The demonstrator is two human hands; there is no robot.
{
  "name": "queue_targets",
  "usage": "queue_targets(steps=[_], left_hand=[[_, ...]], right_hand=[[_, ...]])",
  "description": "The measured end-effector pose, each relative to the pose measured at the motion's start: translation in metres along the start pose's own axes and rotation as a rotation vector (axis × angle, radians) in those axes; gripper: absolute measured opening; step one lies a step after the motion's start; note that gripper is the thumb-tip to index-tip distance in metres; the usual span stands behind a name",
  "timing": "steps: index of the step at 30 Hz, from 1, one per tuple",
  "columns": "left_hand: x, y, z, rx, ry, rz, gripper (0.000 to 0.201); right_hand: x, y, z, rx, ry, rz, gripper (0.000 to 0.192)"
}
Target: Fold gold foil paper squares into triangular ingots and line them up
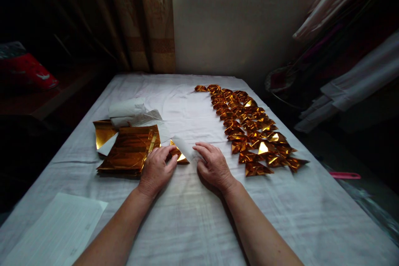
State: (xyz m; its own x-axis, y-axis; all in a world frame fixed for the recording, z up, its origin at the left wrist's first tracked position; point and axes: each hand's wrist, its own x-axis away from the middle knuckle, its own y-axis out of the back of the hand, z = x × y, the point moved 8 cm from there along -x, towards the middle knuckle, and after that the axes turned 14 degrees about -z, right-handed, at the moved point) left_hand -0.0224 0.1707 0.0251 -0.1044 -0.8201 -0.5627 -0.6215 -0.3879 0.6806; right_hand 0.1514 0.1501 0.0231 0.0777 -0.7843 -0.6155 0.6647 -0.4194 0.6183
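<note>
A partly folded sheet of gold foil paper [182,158], its pale back showing along one side, lies on the cloth between my hands. My left hand [157,168] has its fingers and thumb closed on the left part of this sheet and hides some of it. Just right of the sheet, my right hand [213,166] rests low over the cloth, fingers stretched forward and thumb apart, with nothing visible in it. Beside my left hand is a stack of gold foil sheets [124,151]. On the right, several folded gold foil pieces [237,124] lie in rows.
A white cloth [187,224] covers the table. Behind the stack lies a roll of pale paper [127,108]. At front left is a white printed sheet [59,228]. A curtain [156,16] and wall stand beyond; a pink handle [345,175] shows past the right edge.
</note>
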Motion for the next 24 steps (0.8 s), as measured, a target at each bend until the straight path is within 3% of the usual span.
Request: queue_targets(steps=[6,14,24], left_hand=[[0.000,-0.001,-0.004,-0.007,-0.019,0.071,0.040],[0.001,-0.001,-0.004,0.029,0.040,0.020,0.032],[-0.002,-0.004,-0.001,0.225,0.157,0.067,0.033]], right_hand=[[-0.001,0.001,-0.009,0.011,-0.108,-0.008,0.050],[-0.002,-0.001,-0.005,-0.083,-0.128,0.041,0.049],[0.000,-0.002,0.004,-0.125,0.033,-0.008,0.061]])
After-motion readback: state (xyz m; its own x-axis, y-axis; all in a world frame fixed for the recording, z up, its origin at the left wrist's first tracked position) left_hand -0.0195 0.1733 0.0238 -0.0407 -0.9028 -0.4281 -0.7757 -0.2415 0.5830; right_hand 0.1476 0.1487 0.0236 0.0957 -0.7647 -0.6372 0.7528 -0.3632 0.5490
